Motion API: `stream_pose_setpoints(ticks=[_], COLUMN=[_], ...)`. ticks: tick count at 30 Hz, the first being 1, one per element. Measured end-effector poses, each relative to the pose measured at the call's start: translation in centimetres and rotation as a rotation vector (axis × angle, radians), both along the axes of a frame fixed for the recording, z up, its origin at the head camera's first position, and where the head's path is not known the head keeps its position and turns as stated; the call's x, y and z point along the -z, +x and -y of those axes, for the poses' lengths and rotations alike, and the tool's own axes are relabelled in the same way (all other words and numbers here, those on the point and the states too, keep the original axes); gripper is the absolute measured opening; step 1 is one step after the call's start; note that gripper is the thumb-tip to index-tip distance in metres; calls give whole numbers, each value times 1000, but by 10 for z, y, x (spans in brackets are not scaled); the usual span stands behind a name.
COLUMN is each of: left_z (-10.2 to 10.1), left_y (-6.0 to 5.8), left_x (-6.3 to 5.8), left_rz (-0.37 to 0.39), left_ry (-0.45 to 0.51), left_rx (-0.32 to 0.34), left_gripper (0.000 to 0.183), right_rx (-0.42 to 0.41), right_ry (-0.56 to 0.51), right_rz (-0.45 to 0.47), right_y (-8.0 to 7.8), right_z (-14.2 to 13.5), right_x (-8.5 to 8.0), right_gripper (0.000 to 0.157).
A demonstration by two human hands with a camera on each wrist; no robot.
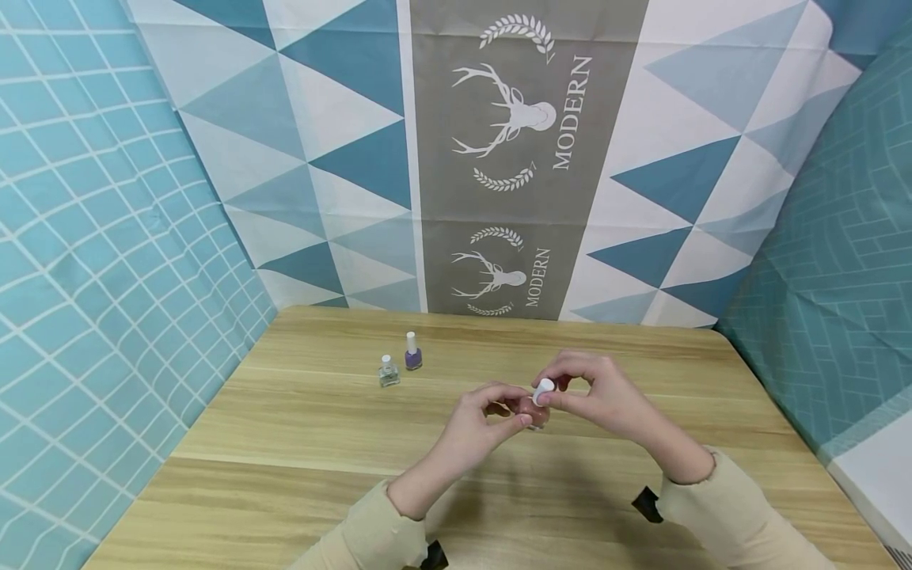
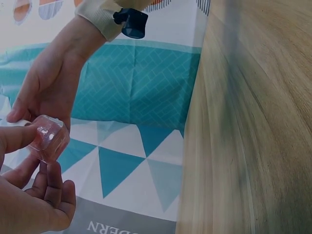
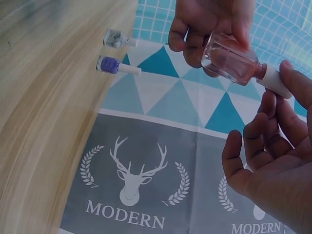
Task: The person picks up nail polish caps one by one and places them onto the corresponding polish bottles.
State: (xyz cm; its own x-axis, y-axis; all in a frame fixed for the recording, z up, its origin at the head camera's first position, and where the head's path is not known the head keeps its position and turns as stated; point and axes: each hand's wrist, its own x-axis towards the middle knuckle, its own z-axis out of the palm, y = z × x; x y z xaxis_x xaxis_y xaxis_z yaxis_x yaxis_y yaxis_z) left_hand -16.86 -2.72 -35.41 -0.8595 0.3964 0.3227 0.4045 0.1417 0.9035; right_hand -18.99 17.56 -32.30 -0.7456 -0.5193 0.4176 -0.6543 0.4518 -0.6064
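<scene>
A small glass bottle of pink nail polish [image 3: 226, 58] is held between both hands, tilted, above the wooden table. My left hand [image 1: 479, 419] grips the glass body between thumb and fingers. With thumb and fingertips, my right hand [image 1: 594, 396] pinches the white cap [image 3: 274, 81]. In the right wrist view the cap sits at the bottle's neck, with a short pinkish stretch of neck showing below it. The left wrist view shows the pink bottle [image 2: 48, 139] from its base end, the cap mostly hidden behind fingers.
Farther left on the wooden table [image 1: 299, 427] stand a clear nail polish bottle [image 1: 389, 374] and a purple nail polish bottle [image 1: 413, 356], both white-capped. A patterned cloth [image 1: 356, 158] hangs behind the table's back edge, with tiled blue cloth [image 1: 107, 237] at the left.
</scene>
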Motion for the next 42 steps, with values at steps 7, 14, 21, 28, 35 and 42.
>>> stream_pose_setpoints(ticks=[7,14,21,28,35,42], left_z=[-3,-3,-2,-3,-5,-5], left_y=[-14,-11,3,2,2,3], left_x=[23,18,-7,-7,-6,-6], left_rz=[-12,15,50,45,48,60], left_ry=[12,22,5,20,33,34], left_rx=[-5,-13,-20,-24,-15,-21], left_gripper=[25,26,27,27,26,26], right_rx=[34,87,144,153,150,146], right_ry=[-9,-24,-37,-58,-77,-53], right_rz=[9,27,83,82,64,70], right_y=[-1,1,16,13,4,-6], right_z=[1,6,17,17,14,6], right_x=[4,1,-20,-18,-5,11], right_gripper=[16,13,11,13,17,26])
